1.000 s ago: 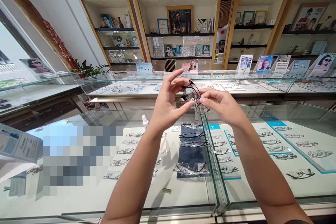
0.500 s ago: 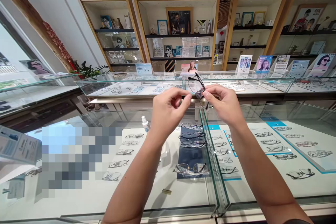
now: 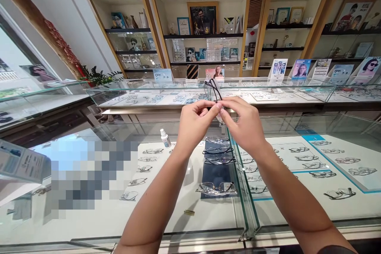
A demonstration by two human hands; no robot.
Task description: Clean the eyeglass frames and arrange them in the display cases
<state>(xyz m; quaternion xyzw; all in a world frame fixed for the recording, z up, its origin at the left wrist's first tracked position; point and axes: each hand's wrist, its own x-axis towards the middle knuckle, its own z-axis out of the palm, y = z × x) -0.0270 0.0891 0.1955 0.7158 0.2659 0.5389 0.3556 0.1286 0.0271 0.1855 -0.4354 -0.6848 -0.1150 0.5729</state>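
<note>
While a printed card [image 3: 20, 162] stood at the far left of the glass bench [image 3: 92, 230], a leafy plant [image 3: 98, 76] showed behind it. Next came a column of display pairs [image 3: 144, 169] on the white surface, with a small white bottle [image 3: 165, 139] standing just beside its far end. Right of the left forearm lay a gold-coloured piece [image 3: 189, 212], too small to make out. Above the bench, the left hand [image 3: 195, 121] pinched the dark spectacles [image 3: 216, 89] between thumb and forefinger, its other fingers curled in. Those spectacles were held up between both hands, their thin arms pointing upward past the fingertips and their lenses mostly hidden. Lower down lay a navy mat [image 3: 216, 174], three dark pairs [image 3: 219, 160] at its far end and a gold-rimmed pair [image 3: 216, 187] toward its near end. The right hand [image 3: 245, 123] pinched the same spectacles from the other side; whether the two hands touched could not be told. Past a glass edge [image 3: 242, 190], more pairs [image 3: 311, 158] lay in rows on blue-edged sheets [image 3: 314, 137], and a black pair [image 3: 339, 193] lay nearer the front.
</note>
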